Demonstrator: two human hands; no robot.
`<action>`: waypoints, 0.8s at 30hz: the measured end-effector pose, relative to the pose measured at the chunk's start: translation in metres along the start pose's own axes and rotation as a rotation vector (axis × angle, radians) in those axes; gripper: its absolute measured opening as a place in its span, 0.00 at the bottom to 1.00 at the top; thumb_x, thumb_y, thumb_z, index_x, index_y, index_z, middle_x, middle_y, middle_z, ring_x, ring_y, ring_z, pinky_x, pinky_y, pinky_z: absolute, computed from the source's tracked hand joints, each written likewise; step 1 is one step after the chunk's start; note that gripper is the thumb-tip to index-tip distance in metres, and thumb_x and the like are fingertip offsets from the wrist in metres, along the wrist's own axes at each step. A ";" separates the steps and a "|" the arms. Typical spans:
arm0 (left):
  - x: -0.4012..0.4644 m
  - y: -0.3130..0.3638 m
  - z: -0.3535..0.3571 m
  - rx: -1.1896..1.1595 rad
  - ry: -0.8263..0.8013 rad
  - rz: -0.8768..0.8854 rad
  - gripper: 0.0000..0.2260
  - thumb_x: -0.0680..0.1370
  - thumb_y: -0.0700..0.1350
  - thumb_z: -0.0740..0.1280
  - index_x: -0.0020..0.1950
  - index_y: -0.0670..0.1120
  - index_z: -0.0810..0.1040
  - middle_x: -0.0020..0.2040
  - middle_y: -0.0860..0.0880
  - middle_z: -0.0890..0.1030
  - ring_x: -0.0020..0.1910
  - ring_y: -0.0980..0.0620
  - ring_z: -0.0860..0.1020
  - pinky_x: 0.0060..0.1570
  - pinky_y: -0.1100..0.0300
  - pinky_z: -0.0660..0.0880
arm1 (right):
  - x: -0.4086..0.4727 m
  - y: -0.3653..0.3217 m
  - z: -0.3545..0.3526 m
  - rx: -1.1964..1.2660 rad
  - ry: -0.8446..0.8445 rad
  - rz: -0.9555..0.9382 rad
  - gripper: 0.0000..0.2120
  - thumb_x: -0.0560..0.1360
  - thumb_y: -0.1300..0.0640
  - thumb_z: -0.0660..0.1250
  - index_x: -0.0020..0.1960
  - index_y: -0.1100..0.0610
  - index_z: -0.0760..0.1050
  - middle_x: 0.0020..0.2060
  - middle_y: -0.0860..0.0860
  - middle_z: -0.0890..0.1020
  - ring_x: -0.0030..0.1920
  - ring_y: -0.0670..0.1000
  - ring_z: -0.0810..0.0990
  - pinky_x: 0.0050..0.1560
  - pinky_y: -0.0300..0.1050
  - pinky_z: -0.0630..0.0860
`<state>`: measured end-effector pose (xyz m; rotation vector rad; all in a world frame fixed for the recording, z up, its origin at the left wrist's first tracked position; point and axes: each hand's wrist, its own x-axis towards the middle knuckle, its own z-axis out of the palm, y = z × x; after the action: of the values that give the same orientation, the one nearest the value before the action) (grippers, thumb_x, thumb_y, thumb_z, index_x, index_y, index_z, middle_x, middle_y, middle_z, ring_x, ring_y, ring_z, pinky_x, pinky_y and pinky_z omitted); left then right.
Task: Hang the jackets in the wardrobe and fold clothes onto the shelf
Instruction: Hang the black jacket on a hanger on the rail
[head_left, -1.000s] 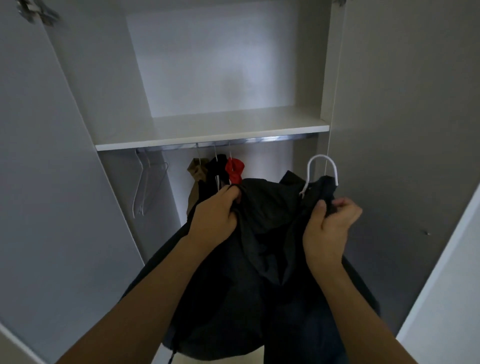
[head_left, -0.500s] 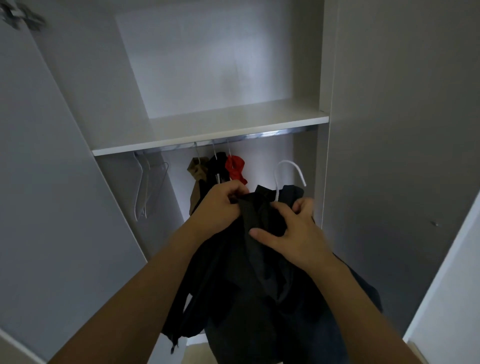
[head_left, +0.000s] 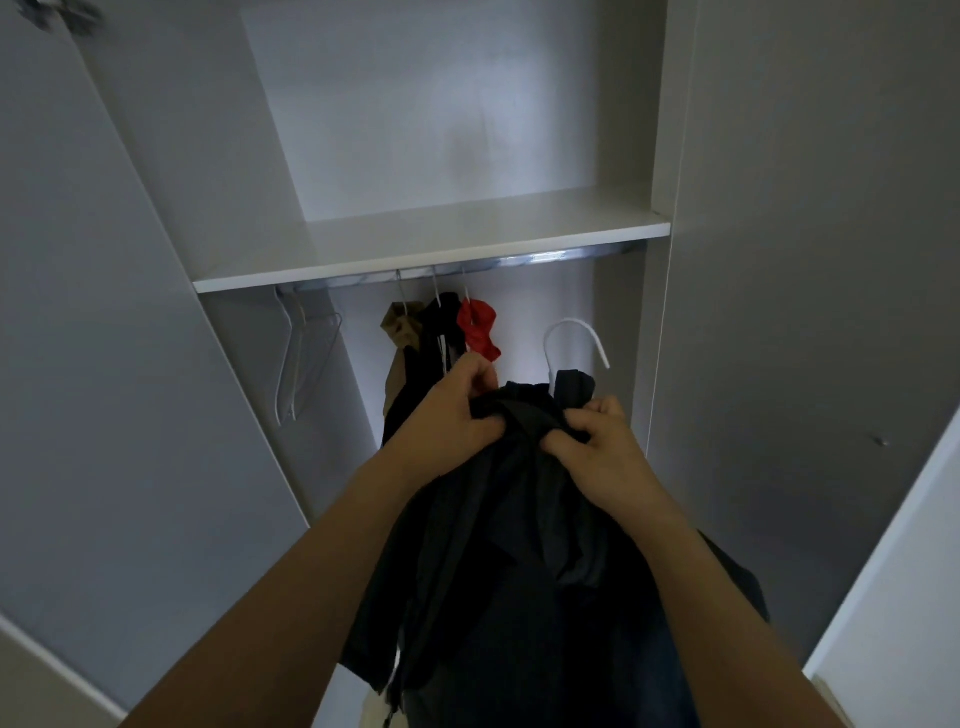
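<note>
Since both hands are bunched into the collar area of the dark jacket (head_left: 519, 545), I'd guess they're settling it on the white hanger (head_left: 574, 345) before hooking it. The left hand (head_left: 441, 415) has a tight grip on the fabric, and the right hand (head_left: 597, 447) pinches it beside the hook. It's held just below the rail (head_left: 545, 258), right of the clothes already hanging (head_left: 441, 332).

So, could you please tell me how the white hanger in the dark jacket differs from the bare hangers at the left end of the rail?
The white hanger carries the dark jacket; the bare hangers carry nothing. Its hook is free below the rail, while theirs hang on it. It sits right of the hung clothes, they sit left. All look pale.
</note>
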<state>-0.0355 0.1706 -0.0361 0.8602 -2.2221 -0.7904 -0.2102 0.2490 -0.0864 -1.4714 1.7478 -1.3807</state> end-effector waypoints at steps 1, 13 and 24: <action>-0.010 -0.009 0.008 0.014 -0.012 -0.034 0.13 0.73 0.48 0.71 0.52 0.56 0.69 0.46 0.55 0.77 0.45 0.58 0.79 0.48 0.57 0.79 | -0.001 0.001 0.002 0.021 0.033 -0.004 0.09 0.73 0.51 0.69 0.36 0.53 0.77 0.47 0.43 0.68 0.42 0.38 0.73 0.44 0.36 0.71; -0.059 -0.103 0.048 -0.188 0.559 -0.492 0.10 0.77 0.34 0.59 0.44 0.47 0.73 0.41 0.47 0.78 0.41 0.54 0.76 0.46 0.53 0.74 | -0.029 0.027 -0.006 0.088 0.146 0.027 0.12 0.72 0.53 0.68 0.32 0.42 0.73 0.46 0.42 0.66 0.43 0.35 0.72 0.45 0.28 0.69; 0.007 0.004 -0.027 0.847 0.118 0.636 0.12 0.63 0.29 0.68 0.44 0.38 0.79 0.43 0.42 0.78 0.41 0.42 0.75 0.41 0.48 0.70 | -0.051 0.026 -0.027 0.145 -0.117 0.175 0.41 0.58 0.32 0.75 0.65 0.20 0.58 0.54 0.37 0.57 0.55 0.39 0.66 0.60 0.38 0.65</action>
<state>-0.0219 0.1602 -0.0140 0.4512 -2.4930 0.5221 -0.2285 0.3043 -0.1109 -1.2634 1.6259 -1.2765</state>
